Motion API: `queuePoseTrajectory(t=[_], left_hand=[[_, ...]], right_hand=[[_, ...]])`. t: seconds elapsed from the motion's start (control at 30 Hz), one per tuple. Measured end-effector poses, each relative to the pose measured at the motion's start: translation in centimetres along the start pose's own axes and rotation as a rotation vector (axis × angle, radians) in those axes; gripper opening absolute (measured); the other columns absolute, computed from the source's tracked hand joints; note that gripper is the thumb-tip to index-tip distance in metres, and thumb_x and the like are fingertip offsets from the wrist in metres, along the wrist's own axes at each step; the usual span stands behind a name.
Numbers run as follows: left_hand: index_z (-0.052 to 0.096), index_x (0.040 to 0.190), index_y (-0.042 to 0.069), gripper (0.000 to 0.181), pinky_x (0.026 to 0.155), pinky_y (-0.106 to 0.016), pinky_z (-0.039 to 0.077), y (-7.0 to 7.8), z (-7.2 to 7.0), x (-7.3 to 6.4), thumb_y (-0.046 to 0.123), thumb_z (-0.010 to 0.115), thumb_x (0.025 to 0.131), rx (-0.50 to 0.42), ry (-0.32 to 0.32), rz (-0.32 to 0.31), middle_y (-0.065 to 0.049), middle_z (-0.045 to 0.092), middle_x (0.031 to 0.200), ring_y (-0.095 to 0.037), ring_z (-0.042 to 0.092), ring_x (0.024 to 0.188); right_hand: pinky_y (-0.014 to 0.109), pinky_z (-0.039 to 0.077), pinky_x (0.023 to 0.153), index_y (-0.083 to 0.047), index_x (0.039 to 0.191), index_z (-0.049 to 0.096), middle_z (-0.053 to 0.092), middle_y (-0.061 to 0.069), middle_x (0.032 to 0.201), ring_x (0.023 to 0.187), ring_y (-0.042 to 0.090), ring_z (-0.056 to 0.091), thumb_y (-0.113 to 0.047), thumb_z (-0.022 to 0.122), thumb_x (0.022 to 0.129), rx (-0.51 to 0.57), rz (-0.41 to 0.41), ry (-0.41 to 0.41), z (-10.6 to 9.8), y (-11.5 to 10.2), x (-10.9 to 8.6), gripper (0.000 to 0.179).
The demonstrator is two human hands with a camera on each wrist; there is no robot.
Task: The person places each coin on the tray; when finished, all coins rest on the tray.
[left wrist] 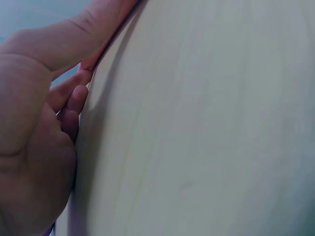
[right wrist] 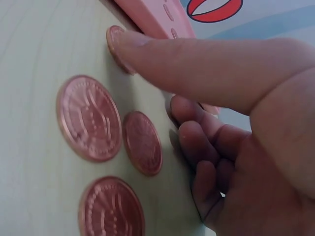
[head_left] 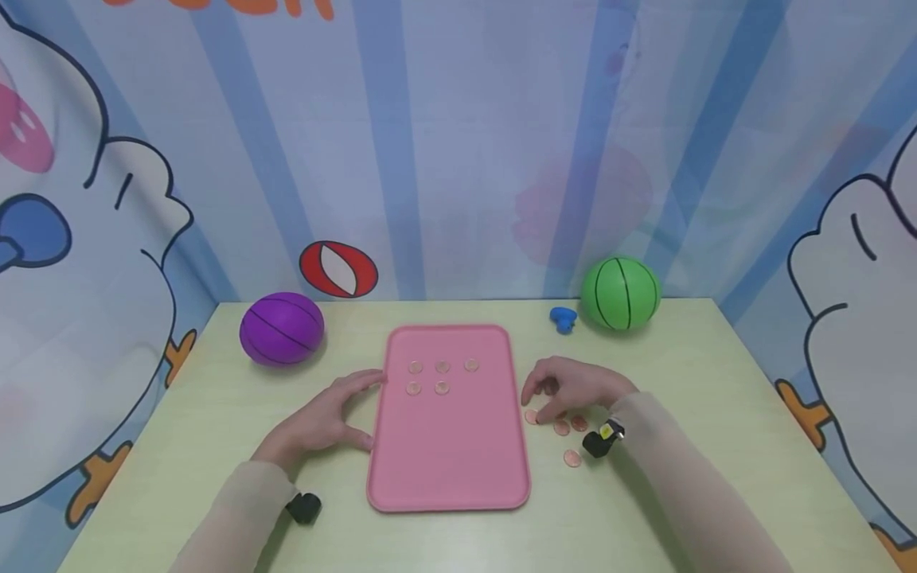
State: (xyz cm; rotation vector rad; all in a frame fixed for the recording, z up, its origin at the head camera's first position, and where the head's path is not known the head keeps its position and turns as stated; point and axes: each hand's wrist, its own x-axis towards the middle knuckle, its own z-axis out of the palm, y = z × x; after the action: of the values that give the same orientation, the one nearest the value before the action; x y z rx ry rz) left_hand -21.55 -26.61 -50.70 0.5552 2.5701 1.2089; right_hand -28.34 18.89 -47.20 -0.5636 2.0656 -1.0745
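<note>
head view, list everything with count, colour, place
tray: 1, pink, centre
tray coins: 5, copper, tray's far half
loose coins: 4, copper, right of tray
ball: 1, purple, back left
other ball: 1, green, back right
small object: 1, blue, beside other ball
table: 1, pale yellow, under tray
backdrop: 1, blue with cartoons, behind table
wrist devices: 2, black, at sleeves
sleeves: 2, beige, forearms
left hand: 1, bare, tray's left edge
right hand: 1, bare, over loose coins

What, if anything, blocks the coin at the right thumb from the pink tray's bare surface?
Besides the right hand, only the pink tray's raised rim visibly lies between that coin and the bare surface; the left hand is at the opposite side.
</note>
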Motion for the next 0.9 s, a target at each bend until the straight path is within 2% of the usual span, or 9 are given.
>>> queuePoseTrajectory(t=[0.2,0.43,0.67,0.9], left_hand=[[0.041,0.162,0.025,0.111,0.126,-0.069,0.015,-0.05,0.02,-0.02,0.039,0.098,0.067,-0.007,-0.003,0.007,-0.003,0.033,0.171,-0.036,0.022,0.159],[0.042,0.162,0.025,0.112,0.126,-0.069,0.015,-0.27,0.00,-0.05,0.038,0.098,0.067,-0.017,-0.001,0.018,-0.003,0.032,0.171,-0.037,0.022,0.158],[0.042,0.162,0.024,0.111,0.126,-0.069,0.014,-0.38,0.02,-0.13,0.037,0.098,0.067,-0.022,-0.004,0.021,-0.004,0.032,0.171,-0.037,0.022,0.158],[0.043,0.162,0.024,0.111,0.126,-0.068,0.015,-0.28,0.01,-0.05,0.037,0.099,0.067,-0.025,0.000,0.031,-0.003,0.033,0.170,-0.037,0.023,0.158]], right_hand=[[0.026,0.045,0.040,-0.014,0.114,0.070,0.055,0.013,0.082,0.048,0.020,0.058,-0.001,0.082,0.087,-0.036,0.000,0.012,0.39,-0.31,-0.18,0.032],[0.025,0.041,0.038,-0.014,0.112,0.071,0.053,0.010,0.077,0.046,0.019,0.055,0.000,0.078,0.089,-0.018,-0.001,0.015,0.72,-0.39,0.02,0.027],[0.026,0.041,0.038,-0.015,0.111,0.071,0.054,0.013,0.087,0.047,0.019,0.056,-0.001,0.076,0.091,-0.019,-0.004,0.009,0.76,-0.06,0.14,0.025],[0.027,0.043,0.038,-0.009,0.114,0.067,0.058,0.013,0.078,0.047,0.020,0.058,-0.001,0.075,0.092,-0.031,0.002,-0.001,0.60,-0.38,0.04,0.026]])
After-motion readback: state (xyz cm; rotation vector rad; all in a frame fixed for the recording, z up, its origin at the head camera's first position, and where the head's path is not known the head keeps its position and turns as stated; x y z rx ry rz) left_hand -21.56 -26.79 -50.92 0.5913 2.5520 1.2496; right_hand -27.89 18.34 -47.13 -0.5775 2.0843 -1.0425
